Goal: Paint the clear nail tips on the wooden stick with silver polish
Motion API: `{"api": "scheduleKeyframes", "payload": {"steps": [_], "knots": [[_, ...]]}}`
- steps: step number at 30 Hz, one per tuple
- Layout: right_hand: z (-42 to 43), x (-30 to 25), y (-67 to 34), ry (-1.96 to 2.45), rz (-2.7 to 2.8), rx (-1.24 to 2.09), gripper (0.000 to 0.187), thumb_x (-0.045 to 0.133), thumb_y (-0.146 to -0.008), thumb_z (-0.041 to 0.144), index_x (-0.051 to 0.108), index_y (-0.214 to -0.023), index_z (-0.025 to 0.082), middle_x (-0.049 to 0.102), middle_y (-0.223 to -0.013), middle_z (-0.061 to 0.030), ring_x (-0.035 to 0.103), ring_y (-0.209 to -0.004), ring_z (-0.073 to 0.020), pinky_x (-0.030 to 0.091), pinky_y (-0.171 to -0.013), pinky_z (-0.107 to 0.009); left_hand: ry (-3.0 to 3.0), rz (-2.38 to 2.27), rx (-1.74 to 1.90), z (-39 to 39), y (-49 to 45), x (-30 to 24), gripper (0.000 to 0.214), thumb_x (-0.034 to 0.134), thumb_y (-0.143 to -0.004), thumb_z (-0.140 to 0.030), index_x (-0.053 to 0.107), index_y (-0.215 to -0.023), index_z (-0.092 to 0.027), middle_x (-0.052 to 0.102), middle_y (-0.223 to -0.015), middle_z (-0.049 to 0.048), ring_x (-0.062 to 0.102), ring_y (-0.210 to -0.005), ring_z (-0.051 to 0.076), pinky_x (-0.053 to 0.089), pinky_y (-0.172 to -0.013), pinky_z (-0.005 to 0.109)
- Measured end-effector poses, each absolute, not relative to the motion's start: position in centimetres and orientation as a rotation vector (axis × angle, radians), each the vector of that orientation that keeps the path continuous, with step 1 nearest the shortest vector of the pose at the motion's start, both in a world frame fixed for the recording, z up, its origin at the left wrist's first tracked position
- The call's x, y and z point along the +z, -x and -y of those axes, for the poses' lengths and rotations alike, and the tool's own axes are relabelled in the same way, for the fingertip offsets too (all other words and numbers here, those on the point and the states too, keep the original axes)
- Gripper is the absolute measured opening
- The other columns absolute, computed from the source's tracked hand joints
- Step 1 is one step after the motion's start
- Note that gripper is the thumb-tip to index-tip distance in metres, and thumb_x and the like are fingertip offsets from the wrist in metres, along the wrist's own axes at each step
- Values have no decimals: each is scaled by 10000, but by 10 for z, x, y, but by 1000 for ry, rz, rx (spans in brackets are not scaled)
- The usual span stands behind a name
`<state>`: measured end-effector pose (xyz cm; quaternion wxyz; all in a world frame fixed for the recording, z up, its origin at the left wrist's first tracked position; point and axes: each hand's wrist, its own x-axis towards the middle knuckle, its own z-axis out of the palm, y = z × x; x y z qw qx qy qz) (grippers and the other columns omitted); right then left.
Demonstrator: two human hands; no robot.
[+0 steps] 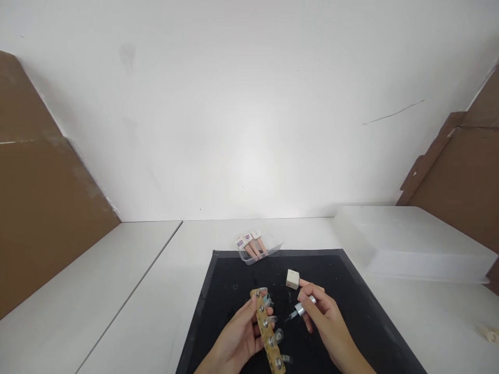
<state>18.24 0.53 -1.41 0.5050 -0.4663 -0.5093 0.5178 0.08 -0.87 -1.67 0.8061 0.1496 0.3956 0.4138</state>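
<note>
My left hand [241,332] is closed around a wooden strip [268,335] that slants toward me. Silver round studs run along the strip, and clear nail tips [276,336] stick out from its right side. Something teal, mostly hidden, shows behind the strip's upper end. Between the fingers of my right hand [322,314] is a nail polish brush [299,309] with a silver handle. Its thin dark tip points left toward the nail tips, apart from them. Just beyond my right hand lies a white cube [292,279] with a peach-coloured stick, partly covered by the fingers.
A black mat [234,280] lies under both hands on the white table [156,311]. At its far edge a clear plastic tray [249,261] holds peach sticks with white ends. A white box [421,239] stands at right, with cardboard panels [47,187] at the sides.
</note>
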Motion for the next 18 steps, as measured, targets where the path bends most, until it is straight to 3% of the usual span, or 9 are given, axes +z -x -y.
{"api": "scheduleKeyframes", "payload": {"steps": [18], "knots": [[-5, -8, -193, 1113, 1286, 1291, 422, 545, -708, 595, 471, -611, 190, 314, -452, 94, 312, -351, -63, 251, -353, -177, -296, -832, 879, 0, -17, -17, 449, 530, -782, -432, 473, -1169, -211, 610, -748, -3, 571, -656, 119, 404, -637, 250]]}}
